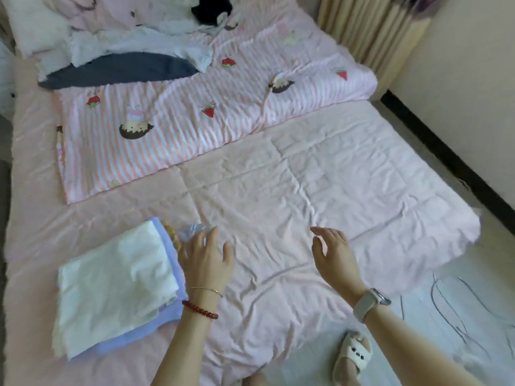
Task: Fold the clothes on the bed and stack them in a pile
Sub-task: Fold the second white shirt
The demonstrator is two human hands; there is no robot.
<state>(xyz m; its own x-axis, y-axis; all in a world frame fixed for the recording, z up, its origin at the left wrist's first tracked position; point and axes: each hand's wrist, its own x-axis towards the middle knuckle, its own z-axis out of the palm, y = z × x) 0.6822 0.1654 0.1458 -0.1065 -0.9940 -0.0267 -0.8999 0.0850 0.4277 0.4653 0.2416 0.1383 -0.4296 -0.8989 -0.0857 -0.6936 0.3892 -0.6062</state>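
Note:
A stack of folded clothes lies near the front left of the bed: a white folded garment [114, 285] on top of a lavender one [167, 310]. My left hand [207, 257] hovers just right of the stack with fingers spread and holds nothing. My right hand [334, 254], with a watch on the wrist, is raised over the bare pink sheet [320, 190], fingers relaxed and empty. At the head of the bed lie loose clothes: a dark grey garment [122, 69], white fabric [133, 41] and a black piece [211, 9].
A pink striped quilt [172, 126] with cartoon prints covers the middle of the bed. A white pillow [30, 26] sits at the far left corner. A slippered foot [352, 355] stands on the floor at the bed's near right edge. Wall and curtain run along the right.

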